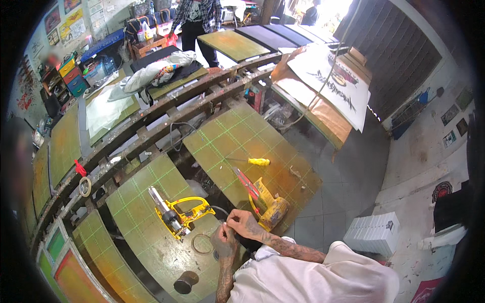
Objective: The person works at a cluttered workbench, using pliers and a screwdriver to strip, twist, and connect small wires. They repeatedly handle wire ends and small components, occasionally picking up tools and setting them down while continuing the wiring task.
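Tattooed forearms come in from the lower edge of the frame, and both hands meet just below its centre. The right hand pinches something very small between thumb and fingertips; what it is cannot be made out. The left hand is curled closed right beside it, fingers touching the same spot, though whether it actually grips anything cannot be told.

Just left of the hands, a yellow-framed power tool lies on a green gridded platen, with a thin ring on the board beside the left hand and a dark round roll lower down. Right of the hands, a yellow heat gun rests on a second gridded platen, next to a red-handled blade and a yellow-handled screwdriver. A roll of tape hangs at the left of the frame. A stack of white boxes sits on the floor at lower right. Another person stands at the top.
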The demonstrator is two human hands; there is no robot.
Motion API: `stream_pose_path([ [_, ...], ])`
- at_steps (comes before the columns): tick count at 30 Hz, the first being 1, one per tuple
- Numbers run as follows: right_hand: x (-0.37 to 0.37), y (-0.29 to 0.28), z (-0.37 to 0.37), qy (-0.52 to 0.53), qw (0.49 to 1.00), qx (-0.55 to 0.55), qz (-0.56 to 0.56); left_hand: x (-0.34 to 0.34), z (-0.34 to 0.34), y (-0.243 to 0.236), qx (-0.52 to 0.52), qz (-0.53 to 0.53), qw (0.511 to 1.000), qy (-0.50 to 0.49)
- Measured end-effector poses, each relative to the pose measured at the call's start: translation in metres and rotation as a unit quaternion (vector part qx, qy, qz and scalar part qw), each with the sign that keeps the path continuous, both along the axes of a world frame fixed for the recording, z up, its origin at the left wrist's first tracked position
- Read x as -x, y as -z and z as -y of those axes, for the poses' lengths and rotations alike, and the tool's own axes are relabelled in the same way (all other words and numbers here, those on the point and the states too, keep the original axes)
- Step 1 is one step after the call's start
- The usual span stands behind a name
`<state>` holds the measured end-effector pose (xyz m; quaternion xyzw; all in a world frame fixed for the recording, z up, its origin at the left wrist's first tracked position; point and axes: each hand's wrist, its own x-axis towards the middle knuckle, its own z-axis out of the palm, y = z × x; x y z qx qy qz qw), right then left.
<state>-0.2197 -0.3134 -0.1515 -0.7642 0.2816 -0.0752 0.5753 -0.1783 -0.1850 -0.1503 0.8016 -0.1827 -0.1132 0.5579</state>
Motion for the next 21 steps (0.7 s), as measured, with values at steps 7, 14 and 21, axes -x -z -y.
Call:
stream_pose_path([
  [7, -0.001, -0.004, 0.000, 0.017, 0.999, 0.039, -0.027, 0.013, -0.007, 0.020, 0.014, 0.046, 0.999, -0.016],
  [14, -0.001, -0.029, 0.007, -0.084, 0.996, -0.030, -0.006, -0.005, -0.011, -0.014, 0.059, -0.027, 0.998, -0.002],
  [21, 0.003, -0.036, 0.010, -0.148, 0.984, 0.091, 0.039, -0.001, -0.015, -0.010, 0.091, -0.170, 0.981, 0.014],
])
